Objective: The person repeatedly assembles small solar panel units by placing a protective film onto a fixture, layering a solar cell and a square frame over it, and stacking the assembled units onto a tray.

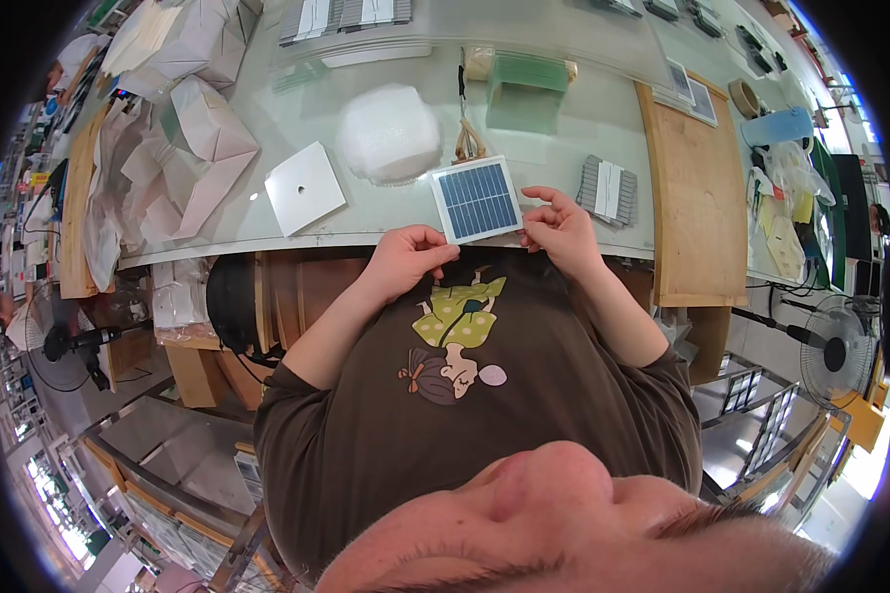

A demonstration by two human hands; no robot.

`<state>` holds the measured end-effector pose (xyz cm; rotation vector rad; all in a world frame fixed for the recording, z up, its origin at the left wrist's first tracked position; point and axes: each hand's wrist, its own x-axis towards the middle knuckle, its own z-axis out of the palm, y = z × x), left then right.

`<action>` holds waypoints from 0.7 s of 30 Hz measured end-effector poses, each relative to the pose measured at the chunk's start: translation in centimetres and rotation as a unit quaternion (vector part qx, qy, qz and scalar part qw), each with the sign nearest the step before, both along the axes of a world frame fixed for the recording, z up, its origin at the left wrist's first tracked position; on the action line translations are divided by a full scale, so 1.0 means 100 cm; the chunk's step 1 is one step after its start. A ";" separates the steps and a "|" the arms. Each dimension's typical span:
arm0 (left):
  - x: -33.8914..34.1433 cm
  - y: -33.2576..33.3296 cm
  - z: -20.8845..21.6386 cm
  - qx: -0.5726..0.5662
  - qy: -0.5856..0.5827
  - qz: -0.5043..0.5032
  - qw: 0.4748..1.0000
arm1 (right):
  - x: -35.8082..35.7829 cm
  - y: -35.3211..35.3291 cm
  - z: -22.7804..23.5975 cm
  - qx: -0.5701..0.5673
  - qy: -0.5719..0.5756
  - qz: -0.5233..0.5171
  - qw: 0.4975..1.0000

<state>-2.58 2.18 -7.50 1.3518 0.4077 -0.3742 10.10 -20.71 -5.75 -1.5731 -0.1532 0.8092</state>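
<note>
Wearer's head [554,494] is looming below the fingers [552,200]; left hand [405,263] and right hand [566,235] are edge-pinching one white-framed, blue rectangular solar panel [477,201]; staying off its cells [491,191] is probably helping.

Legible inscriptions: none. Solar panel [478,201], 12 o'clock: no readable marking. White square plate [311,205], 10 o'clock: no readable lettering. Brown shirt [544,395], 6 o'clock: pictorial print, no readable wording. Background items: too small to read.
</note>
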 end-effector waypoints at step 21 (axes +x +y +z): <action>0.001 0.001 -0.001 -0.025 0.036 0.012 0.999 | -0.002 0.001 -0.007 0.006 -0.066 0.008 0.998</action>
